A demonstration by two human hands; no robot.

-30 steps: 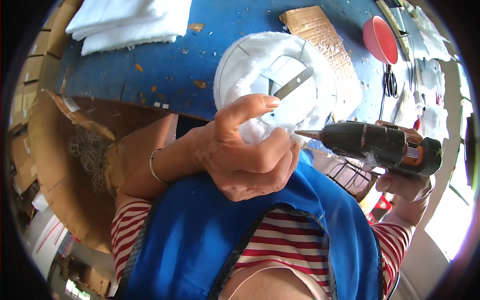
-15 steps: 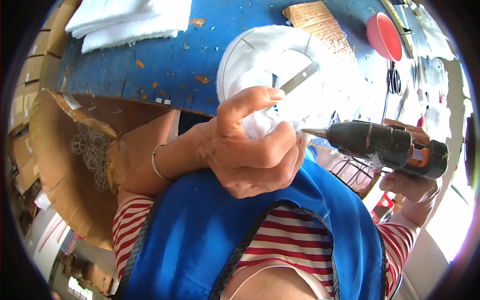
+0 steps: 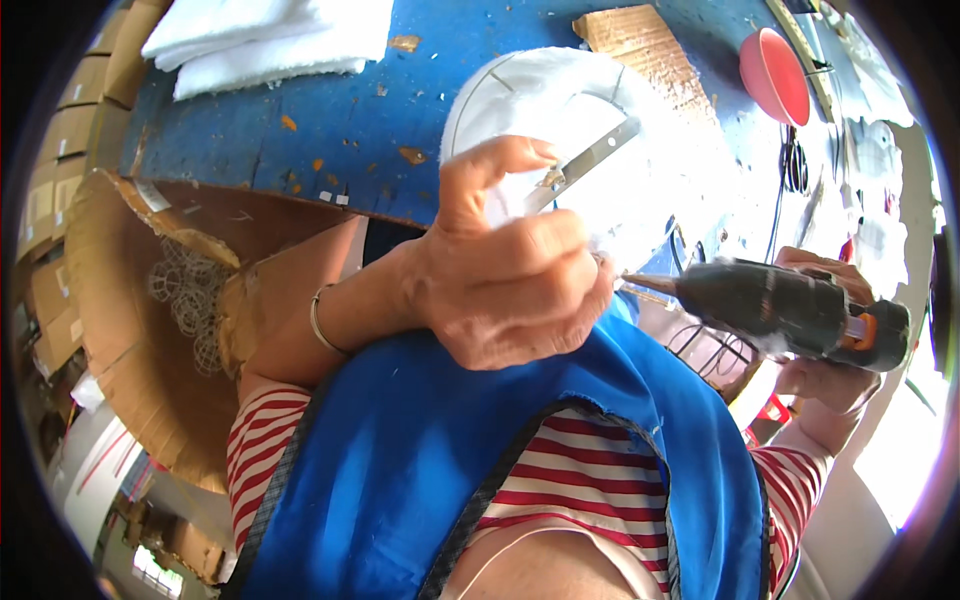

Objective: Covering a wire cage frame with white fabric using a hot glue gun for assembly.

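Two hands show: the left hand [image 3: 505,285] and the right hand [image 3: 825,375]. There is one power screwdriver [image 3: 790,310], one round white fabric-covered frame [image 3: 590,140] with one metal bracket [image 3: 585,165], and one red bowl [image 3: 773,75]. One stack of white padding [image 3: 270,40] and one open cardboard box [image 3: 130,320] complete the count.

To our left we saw a large open cardboard box [image 3: 130,330], brown, its torn flap edge running just beside the blue workbench, with a tangle of pale mesh netting inside. Further left, along the rim of the view, stood stacked brown cardboard cartons [image 3: 60,150]. We could make out no labels, signs or screens.
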